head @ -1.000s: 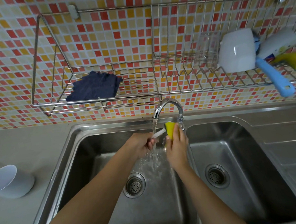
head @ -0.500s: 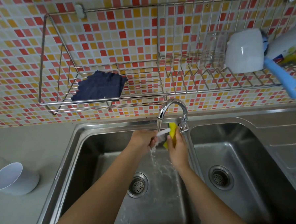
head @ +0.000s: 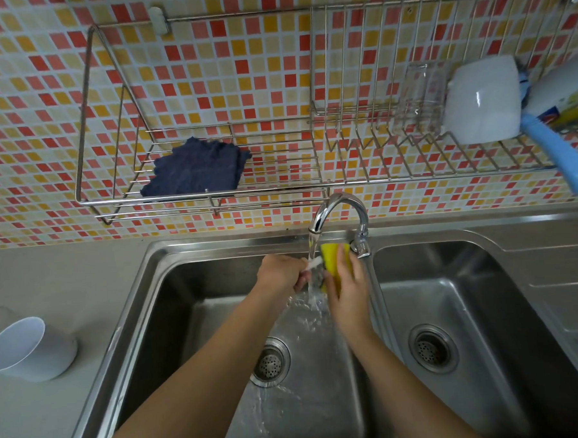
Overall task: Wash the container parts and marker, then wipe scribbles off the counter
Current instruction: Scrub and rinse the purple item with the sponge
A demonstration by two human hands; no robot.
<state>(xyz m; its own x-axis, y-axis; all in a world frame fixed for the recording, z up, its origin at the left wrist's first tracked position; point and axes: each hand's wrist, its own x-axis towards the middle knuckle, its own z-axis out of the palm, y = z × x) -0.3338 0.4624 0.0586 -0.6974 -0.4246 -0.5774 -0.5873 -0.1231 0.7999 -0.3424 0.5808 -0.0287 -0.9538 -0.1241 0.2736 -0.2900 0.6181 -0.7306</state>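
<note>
Left hand (head: 280, 273) curled round marker (head: 313, 262), white end sticking out beyond fingers into tap (head: 337, 206) stream. Right hand (head: 348, 289) clasps sponge (head: 329, 253) against that end. Marker light, stiff, slippery wet: likely best held by barrel, firmly.

No writing can be read anywhere in this view. The white bottle (head: 557, 86) lying at the right end of the wire rack (head: 279, 188) carries a printed label in yellow, red and blue, perhaps a brand mark. It is blurred and cut by the frame edge.
</note>
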